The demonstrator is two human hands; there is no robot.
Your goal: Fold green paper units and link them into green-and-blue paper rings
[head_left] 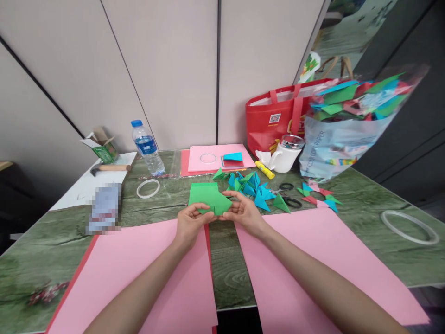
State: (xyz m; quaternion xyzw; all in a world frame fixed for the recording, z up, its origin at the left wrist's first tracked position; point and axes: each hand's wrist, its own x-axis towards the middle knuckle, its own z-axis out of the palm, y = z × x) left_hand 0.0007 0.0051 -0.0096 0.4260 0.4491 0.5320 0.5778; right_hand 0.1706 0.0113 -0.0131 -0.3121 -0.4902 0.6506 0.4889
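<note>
A piece of green paper [219,204], partly folded, is pinched between both hands above the middle of the table. My left hand [190,226] grips its left lower edge with thumb and fingers. Its right corner is held by my right hand [245,214], thumb below and fingers above. Just behind lies more green paper [203,187], flat and partly covered by the held piece. Folded blue and green paper pieces [248,184] are heaped beyond my right hand, beside black-handled scissors [292,202].
Large pink sheets [146,278] lie under both forearms. A water bottle [148,148], a hammer [111,168] and a white ring [148,189] stand or lie left. At right are a glue stick [264,170], a white mug [287,155], a red bag [267,120] and a paper-filled plastic bag [333,144].
</note>
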